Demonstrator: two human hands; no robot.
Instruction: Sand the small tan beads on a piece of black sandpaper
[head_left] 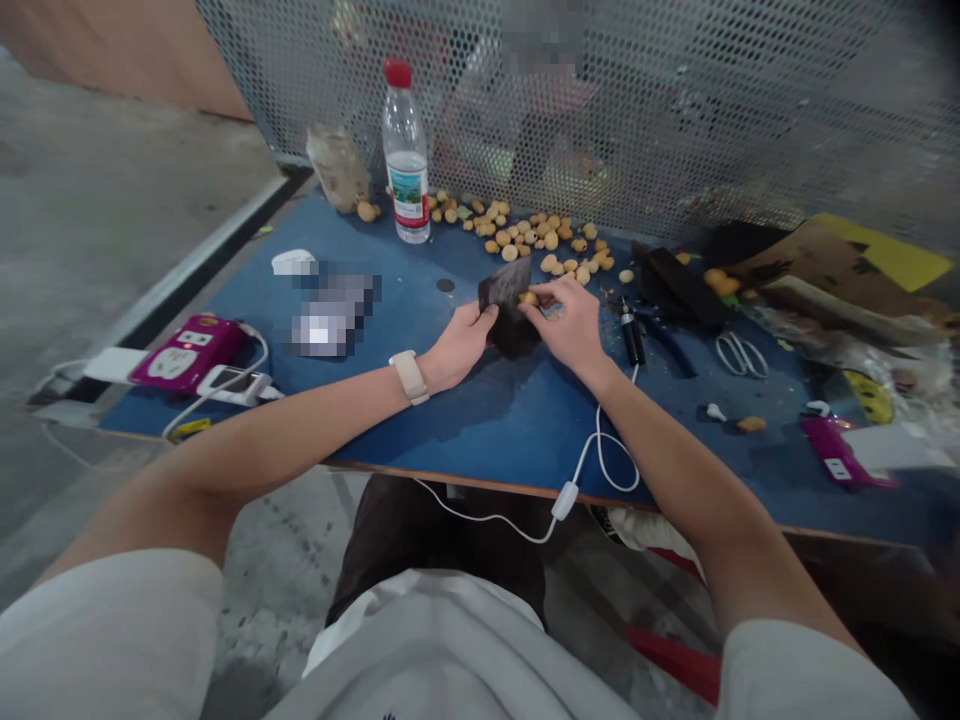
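Note:
My left hand (463, 346) grips a dark, sandpaper-like sheet (510, 318) upright on the blue table (480, 440), and a pale strap (409, 377) circles that wrist. My right hand (566, 322) pinches a small tan nut (528, 298) against the sheet's face. Just behind both hands lies a scattered heap of similar tan nuts (529, 235). A black cylindrical tool (632, 338) with a white cable stands close to my right hand, and blue-handled pliers (667, 340) lie beyond it.
A water bottle (406, 155) and a plastic jar (337, 168) stand at the table's back. Magenta power strips (187, 352) lie at both sides, and a blurred patch (330, 310) covers something. Perforated metal mesh (637, 100) rises behind. Cardboard and bags (840, 265) crowd the right end.

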